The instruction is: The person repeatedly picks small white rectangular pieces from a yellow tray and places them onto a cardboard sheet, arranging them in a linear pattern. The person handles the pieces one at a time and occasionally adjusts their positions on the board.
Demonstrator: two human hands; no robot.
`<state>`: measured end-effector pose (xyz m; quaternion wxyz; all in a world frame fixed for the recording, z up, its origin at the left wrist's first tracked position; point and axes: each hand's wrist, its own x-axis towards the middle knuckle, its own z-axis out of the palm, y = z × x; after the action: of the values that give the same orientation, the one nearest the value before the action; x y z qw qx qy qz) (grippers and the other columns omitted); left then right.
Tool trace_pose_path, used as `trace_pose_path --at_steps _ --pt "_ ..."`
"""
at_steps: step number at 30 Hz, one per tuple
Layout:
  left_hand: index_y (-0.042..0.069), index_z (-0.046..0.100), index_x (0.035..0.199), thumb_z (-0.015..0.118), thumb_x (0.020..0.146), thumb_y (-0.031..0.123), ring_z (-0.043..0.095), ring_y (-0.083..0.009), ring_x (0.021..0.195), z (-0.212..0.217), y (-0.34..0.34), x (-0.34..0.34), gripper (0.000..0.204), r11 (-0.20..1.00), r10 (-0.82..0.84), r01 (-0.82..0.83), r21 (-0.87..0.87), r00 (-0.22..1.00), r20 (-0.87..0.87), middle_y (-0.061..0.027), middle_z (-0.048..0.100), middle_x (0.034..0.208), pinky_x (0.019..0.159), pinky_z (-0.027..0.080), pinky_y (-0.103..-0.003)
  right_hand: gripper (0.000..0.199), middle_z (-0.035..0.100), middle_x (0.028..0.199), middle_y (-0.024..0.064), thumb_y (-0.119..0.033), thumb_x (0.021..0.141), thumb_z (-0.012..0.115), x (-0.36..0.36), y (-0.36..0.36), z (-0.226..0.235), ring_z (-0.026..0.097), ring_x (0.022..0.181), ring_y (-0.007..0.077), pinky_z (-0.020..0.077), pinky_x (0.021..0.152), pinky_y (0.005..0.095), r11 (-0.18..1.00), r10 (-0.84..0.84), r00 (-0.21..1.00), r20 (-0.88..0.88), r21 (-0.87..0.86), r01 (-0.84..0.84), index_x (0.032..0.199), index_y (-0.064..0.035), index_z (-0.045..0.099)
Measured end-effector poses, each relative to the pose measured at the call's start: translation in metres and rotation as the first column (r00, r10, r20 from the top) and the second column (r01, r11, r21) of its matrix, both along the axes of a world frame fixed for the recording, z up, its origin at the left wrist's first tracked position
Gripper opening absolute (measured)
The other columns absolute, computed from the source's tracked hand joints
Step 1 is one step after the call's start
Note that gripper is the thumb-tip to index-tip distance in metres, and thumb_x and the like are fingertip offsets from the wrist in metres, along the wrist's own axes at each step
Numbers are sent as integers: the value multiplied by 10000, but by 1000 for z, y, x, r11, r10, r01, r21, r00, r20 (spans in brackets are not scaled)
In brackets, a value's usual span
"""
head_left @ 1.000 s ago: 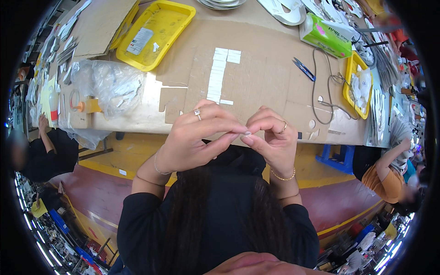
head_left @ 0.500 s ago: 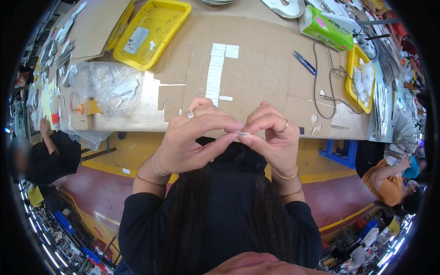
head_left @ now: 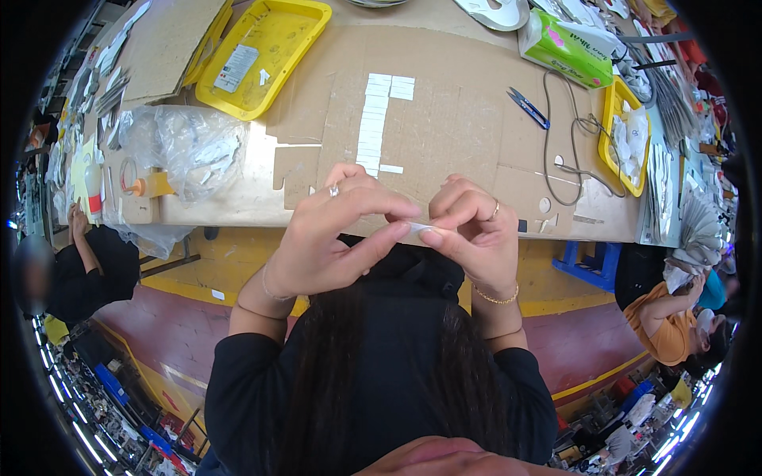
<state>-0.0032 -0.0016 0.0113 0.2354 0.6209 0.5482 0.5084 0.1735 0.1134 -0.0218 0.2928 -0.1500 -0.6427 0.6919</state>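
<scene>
White and thin, a small strip [head_left: 414, 228] sits pinched between both hands just over the near table edge [head_left: 238, 216], its long axis running left to right. The left hand [head_left: 329, 246] nips it with thumb and forefinger; the right hand [head_left: 468, 234] grips the other end, fingers curled. Both are equally near. Most of the strip is hidden by fingertips. Beyond, a column of white pieces [head_left: 373, 123] lies on cardboard [head_left: 452, 135], then a yellow tray [head_left: 258, 51].
</scene>
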Motion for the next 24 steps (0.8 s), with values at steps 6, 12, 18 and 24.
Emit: trace_pose_path --at_steps 6,12,18,24 --pt "-12 593 1003 678 802 -97 575 -136 917 -3 -1 6 234 976 168 -50 -212 794 585 -86 618 914 824 443 -264 267 650 885 53 -14 687 835 -2 -3 -4 602 858 146 459 808 269 981 10 1000 -25 -192 -14 911 -22 690" --pt "-32 664 1048 695 853 -8 609 -107 888 -12 0 -2 199 958 220 -71 -276 800 558 -72 667 976 838 475 -266 181 647 892 56 -13 769 783 4 0 -17 597 863 133 455 804 258 977 -29 999 31 -211 35 918 -12 681" --pt "-1 709 1030 700 884 118 628 -97 837 -66 11 -112 188 685 727 -720 -106 670 150 -56 707 896 798 489 -248 69 639 873 42 -23 847 724 12 5 -37 568 844 110 442 776 242 963 -162 974 156 -188 191 882 -4 668" --pt "22 699 1064 670 905 159 622 -256 930 -138 20 -221 212 508 706 -859 58 377 -600 -107 684 1013 874 471 -361 72 640 845 40 -64 859 721 15 3 -51 570 831 112 442 774 254 971 -212 946 246 -54 232 864 -10 673"
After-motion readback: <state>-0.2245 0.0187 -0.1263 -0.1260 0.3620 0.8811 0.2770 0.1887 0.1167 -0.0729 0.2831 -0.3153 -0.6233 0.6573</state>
